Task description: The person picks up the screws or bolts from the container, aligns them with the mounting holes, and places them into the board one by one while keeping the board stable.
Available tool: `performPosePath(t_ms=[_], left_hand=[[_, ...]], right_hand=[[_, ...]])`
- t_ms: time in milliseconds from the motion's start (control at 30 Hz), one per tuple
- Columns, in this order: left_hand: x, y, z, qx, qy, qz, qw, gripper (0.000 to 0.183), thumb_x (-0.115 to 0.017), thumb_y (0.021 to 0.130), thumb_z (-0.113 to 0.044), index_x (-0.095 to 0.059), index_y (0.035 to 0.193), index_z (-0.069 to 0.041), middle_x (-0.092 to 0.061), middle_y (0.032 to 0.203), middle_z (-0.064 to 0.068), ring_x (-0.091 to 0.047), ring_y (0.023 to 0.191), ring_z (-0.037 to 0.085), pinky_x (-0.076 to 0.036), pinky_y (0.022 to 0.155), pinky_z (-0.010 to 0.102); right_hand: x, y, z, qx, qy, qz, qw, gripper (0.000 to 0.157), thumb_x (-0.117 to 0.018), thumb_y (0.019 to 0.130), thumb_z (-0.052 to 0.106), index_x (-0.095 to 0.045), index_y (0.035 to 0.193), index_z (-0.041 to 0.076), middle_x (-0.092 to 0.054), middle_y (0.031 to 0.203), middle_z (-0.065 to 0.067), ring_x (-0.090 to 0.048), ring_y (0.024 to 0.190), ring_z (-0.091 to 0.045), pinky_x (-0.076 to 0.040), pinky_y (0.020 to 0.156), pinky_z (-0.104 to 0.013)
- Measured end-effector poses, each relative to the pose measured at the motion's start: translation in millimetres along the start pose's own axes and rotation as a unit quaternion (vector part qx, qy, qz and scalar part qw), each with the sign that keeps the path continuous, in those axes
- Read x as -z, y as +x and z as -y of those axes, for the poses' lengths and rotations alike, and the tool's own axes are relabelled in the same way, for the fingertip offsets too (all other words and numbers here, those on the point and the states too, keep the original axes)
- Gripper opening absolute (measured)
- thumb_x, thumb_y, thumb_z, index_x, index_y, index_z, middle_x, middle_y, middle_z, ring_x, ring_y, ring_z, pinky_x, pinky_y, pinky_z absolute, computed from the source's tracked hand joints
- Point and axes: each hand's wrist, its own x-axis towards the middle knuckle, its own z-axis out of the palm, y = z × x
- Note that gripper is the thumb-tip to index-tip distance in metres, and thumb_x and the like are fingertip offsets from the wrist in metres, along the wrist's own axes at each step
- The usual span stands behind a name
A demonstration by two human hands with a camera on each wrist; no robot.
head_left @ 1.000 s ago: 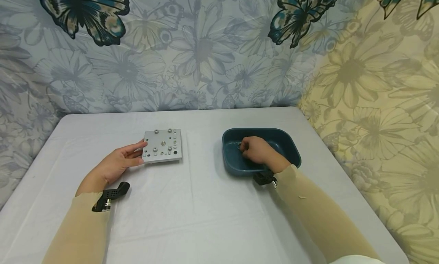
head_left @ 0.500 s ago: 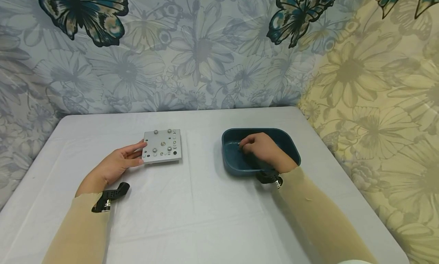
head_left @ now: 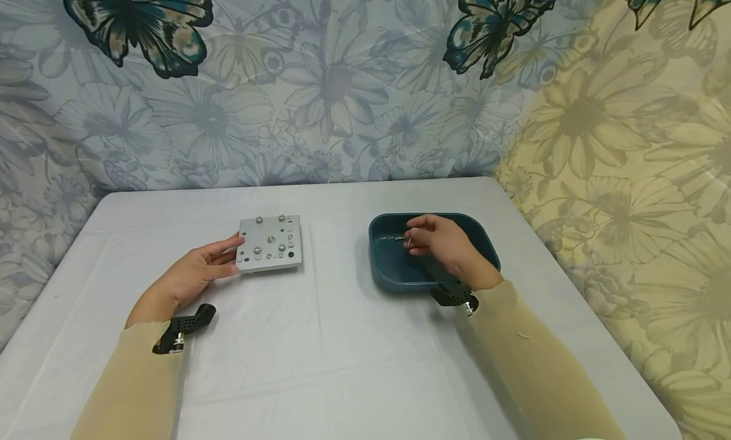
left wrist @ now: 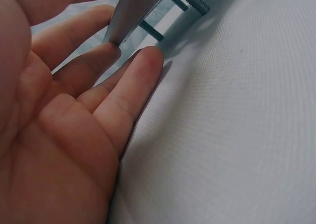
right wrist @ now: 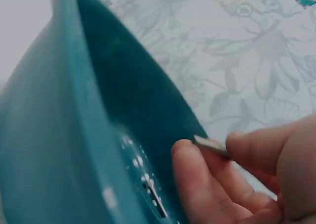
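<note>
Both arms wear long, close-fitting tan sleeves, the left sleeve and the right sleeve, each ending at the wrist with a slightly ragged cuff edge. Just behind the fingers, a black camera mount is strapped at each wrist: the left mount has a curved, perforated black arm and a small silver fitting, and the right mount is a blocky black piece with a silver tip.

Open white cloth along the near edge of the grey-white table, and a bare lane between the square grey metal plate studded with screws and the dark teal oval plastic tub. Tub walls closing round the right hand; left hand blocking the plate's left edge.
</note>
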Motion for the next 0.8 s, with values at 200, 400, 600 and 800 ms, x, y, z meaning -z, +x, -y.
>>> performPosePath(t_ms=[200,400,600,800], left_hand=[[-0.3,-0.7,0.1,0.001,0.003,-0.003,1.0,0.08,-0.076,0.09,-0.015,-0.033,0.156,-0.005,-0.012,0.165,0.004,-0.025,0.145,0.032,-0.039,0.096,0.013],[-0.5,-1.3,-0.4,-0.001,-0.001,-0.006,1.0,0.079,-0.076,0.09,-0.013,-0.033,0.155,-0.003,-0.012,0.165,0.006,-0.025,0.145,0.033,-0.04,0.095,0.013],[0.5,-0.3,-0.3,-0.003,-0.002,-0.005,1.0,0.079,-0.076,0.089,-0.014,-0.034,0.155,-0.003,-0.011,0.165,0.005,-0.024,0.146,0.032,-0.04,0.095,0.013],[1.5,0.2,-0.5,-0.003,0.0,-0.005,1.0,0.08,-0.077,0.089,-0.014,-0.034,0.155,-0.003,-0.012,0.165,0.006,-0.024,0.146,0.032,-0.041,0.095,0.013]], right_hand=[[-0.6,2,4,-0.041,0.108,-0.027,0.993,0.034,-0.056,0.102,0.004,-0.051,0.134,-0.008,-0.058,0.12,-0.024,-0.07,0.095,-0.024,-0.056,0.083,-0.032],[-3.5,5,11,-0.04,0.146,-0.023,0.988,0.038,-0.055,0.102,0.0,-0.049,0.139,-0.006,-0.057,0.124,-0.021,-0.068,0.102,-0.023,-0.053,0.089,-0.032],[-16.6,8,25,-0.026,0.132,-0.001,0.991,0.036,-0.062,0.1,0.008,-0.055,0.134,-0.002,-0.061,0.124,-0.02,-0.068,0.103,-0.027,-0.054,0.088,-0.035],[-43.3,16,47,-0.007,0.134,0.015,0.991,0.028,-0.064,0.099,0.012,-0.06,0.125,0.002,-0.064,0.123,-0.018,-0.068,0.1,-0.027,-0.056,0.082,-0.032]])
